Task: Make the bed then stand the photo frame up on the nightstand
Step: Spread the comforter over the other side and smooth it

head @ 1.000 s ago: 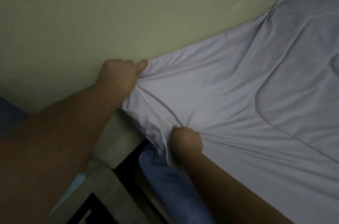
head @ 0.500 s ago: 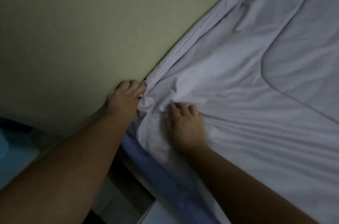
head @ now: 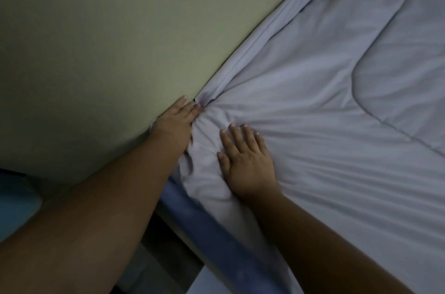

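A pale lavender quilted bedcover point(head: 325, 105) lies over the bed and fills the right half of the view. Its top corner is bunched where the bed meets the wall. My left hand point(head: 175, 122) lies at that corner, fingers stretched out and pressed into the gap between wall and cover, holding nothing. Flat on the wrinkled cover just right of it, my right hand point(head: 245, 161) has its fingers spread, palm down. A darker blue sheet edge point(head: 204, 224) shows below the cover along the bed's side. No photo frame or nightstand is visible.
A plain yellow-green wall point(head: 120, 40) fills the upper left, right against the bed. A light blue object point(head: 16, 207) sits at the lower left edge. A dark gap point(head: 163, 250) runs beside the bed, with a pale surface point(head: 207, 281) at the bottom.
Both hands were gripping the cover's corner and pulled it up to the wall. Now they have let go: the left tucks at the wall, the right presses flat.
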